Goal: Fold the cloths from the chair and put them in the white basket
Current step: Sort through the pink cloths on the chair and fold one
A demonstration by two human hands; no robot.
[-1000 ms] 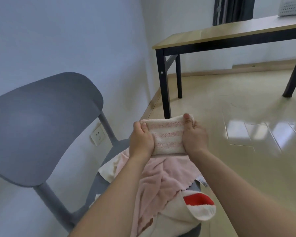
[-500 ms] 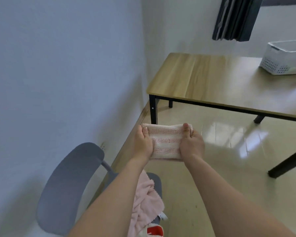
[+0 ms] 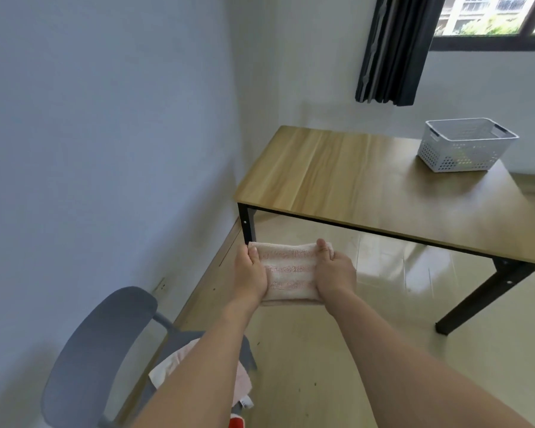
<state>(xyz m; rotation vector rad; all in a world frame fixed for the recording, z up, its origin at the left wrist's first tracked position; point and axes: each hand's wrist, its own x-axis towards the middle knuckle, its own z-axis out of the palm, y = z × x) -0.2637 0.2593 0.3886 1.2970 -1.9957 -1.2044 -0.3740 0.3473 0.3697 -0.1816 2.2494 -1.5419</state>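
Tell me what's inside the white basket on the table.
The white basket shows only bare inner walls near its rim. Something greenish glints through the holes low down, but the basket's bottom is hidden behind its front wall.

Counted: two bare hands point(image 3: 250, 274) point(image 3: 334, 276), one folded pink-striped cloth point(image 3: 288, 270), one white perforated plastic basket point(image 3: 464, 148), one grey plastic chair point(image 3: 99, 350), one wooden black-legged table point(image 3: 352, 180).

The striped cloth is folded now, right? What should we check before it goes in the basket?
1. Striped cloth folded into a neat pad: ok.
2. Left hand and right hand both grip it: ok.
3. White basket upright on the table, top open: ok.
4. Room inside the basket: cannot tell, something greenish shows through the holes.
5. More cloths left on the chair: not ok, a pink cloth waits.
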